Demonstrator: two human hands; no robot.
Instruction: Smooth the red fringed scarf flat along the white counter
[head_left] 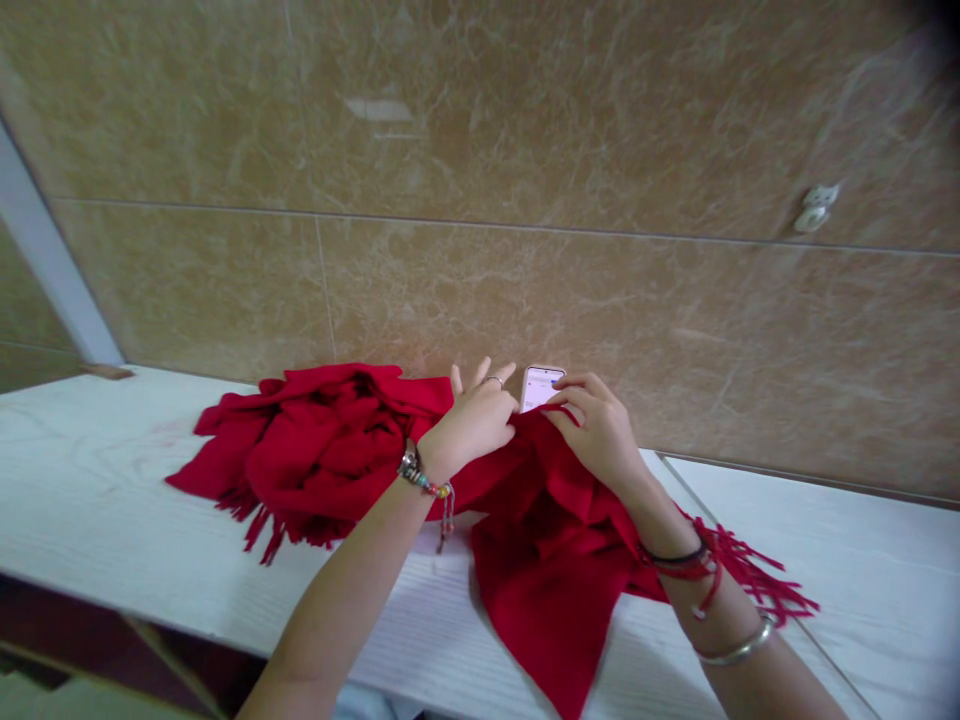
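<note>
Evidently, the right hand (600, 425) pinches a raised edge of the red scarf (551, 590) between thumb and fingers, its index finger reaching over the phone (536, 388), though whether it touches the screen I cannot tell. Just beside it, the left hand (476, 425) has some fingers spread over the cloth; whether its thumb side grips the scarf is not clear. As far as shows, the handling seems partway: one edge is lifted and gathered, while most of the cloth has yet to be straightened or laid flat. The scarf lies along the white counter (82, 450), before the marbled wall (525, 130). It is deep red, soft and matt, bunched into a rumpled heap on the left, with a smooth pointed flap towards the front edge between the arms. Fringe shows at both sides, some strands under the right wrist's bracelets (686, 565).
</note>
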